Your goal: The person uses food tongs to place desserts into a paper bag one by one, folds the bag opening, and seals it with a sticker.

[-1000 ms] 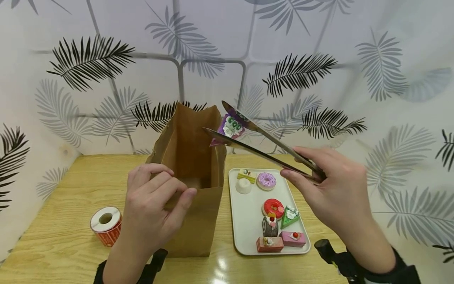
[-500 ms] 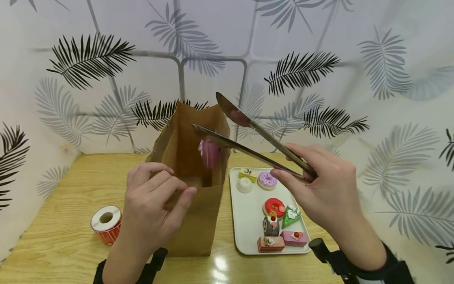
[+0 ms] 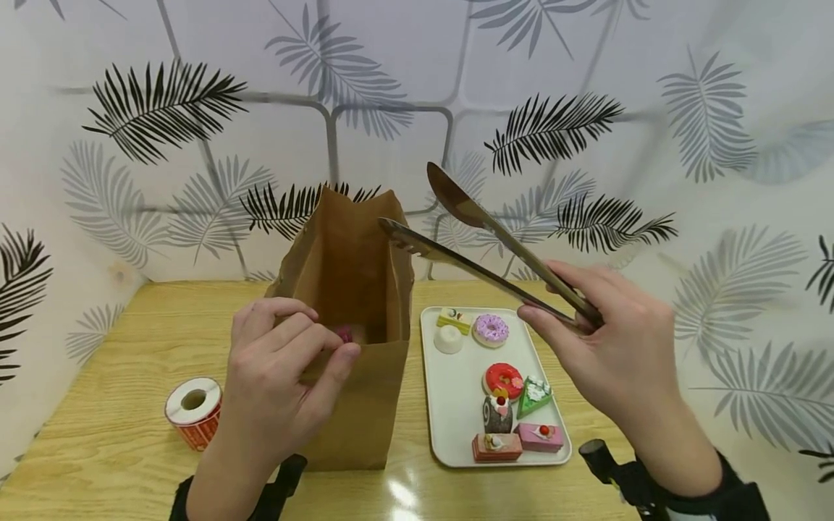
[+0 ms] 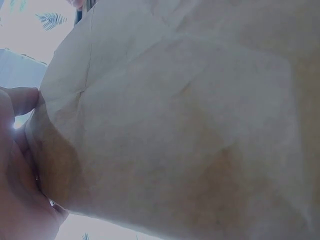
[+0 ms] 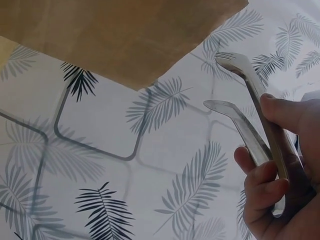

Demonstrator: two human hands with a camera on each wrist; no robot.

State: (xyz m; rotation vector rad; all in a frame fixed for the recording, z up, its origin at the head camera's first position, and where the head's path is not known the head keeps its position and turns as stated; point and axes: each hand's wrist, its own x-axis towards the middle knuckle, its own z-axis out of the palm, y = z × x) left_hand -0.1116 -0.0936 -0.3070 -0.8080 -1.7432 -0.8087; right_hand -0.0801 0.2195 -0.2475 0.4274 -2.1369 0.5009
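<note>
From where I stand, a brown paper bag sits upright on the wooden table, its mouth gaping. The person's left hand pinches the bag's near rim between thumb and curled fingers. The right hand, right of the bag, grips metal tongs, their tips spread apart near its mouth. Down inside the bag shows a bit of something magenta, mostly hidden. Just right of the bag lies a white tray bearing toy pastries, among them a red doughnut; left of it stands a roll of red labels.
</note>
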